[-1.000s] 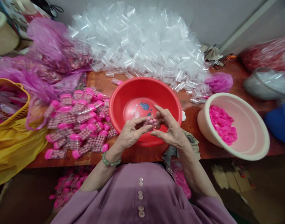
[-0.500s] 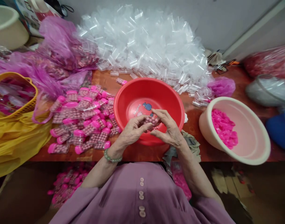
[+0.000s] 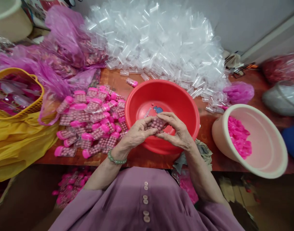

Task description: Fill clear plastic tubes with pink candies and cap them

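A clear bottle of pink beads sits pinched between the thumb and fingers of a person's left hand, over a red basin. The right hand curves, thumb and fingers parted, around its other end, though contact is hard to make out. Pink-capped bottles lie heaped at left; a pale tub stands at right.
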Available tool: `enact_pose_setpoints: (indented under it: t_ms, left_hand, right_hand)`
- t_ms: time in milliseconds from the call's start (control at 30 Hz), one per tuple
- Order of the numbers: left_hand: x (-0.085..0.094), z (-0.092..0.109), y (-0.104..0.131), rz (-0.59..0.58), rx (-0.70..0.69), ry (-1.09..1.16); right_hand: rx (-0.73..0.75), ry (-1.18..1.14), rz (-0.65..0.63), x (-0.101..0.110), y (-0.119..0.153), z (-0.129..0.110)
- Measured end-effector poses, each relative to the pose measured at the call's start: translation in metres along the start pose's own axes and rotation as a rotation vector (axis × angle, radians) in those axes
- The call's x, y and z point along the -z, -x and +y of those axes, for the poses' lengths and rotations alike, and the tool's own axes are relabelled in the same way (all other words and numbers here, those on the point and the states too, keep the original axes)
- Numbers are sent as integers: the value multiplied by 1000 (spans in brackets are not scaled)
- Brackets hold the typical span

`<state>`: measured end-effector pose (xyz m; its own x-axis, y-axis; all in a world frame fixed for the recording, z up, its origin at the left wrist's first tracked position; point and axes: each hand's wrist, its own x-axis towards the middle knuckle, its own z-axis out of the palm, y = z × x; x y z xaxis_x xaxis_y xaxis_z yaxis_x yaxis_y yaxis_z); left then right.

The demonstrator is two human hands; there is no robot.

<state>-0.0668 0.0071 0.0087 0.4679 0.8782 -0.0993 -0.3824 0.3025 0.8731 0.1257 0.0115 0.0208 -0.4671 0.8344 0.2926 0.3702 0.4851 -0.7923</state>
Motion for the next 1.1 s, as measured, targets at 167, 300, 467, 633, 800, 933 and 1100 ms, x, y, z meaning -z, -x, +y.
enact_pose_setpoints:
  t_ms: [167, 300, 467, 633, 800, 933, 1100]
  left_hand:
    - [12, 1, -2, -19, 50, 71]
    - [15, 6, -4, -29, 77, 101]
    - [15, 9, -7, -7, 83, 135]
    - [14, 5, -13, -41, 107, 171]
    - [9, 0, -16, -34, 105, 159]
    - [-2, -3, -12, -55, 118, 153]
    - [-13, -4, -2, 73, 28, 122]
  right_hand:
    - [-17, -111, 33, -3, -11, 4]
    - [-82, -241, 77, -7, -19, 5]
    - [-151, -344, 195, -11, -20, 10]
    - [-170, -333, 232, -7, -12, 12]
    - [-177, -283, 146, 2, -5, 5]
    - [-250, -376, 69, 8, 0, -3]
    - [-227, -426, 101, 10, 4, -8]
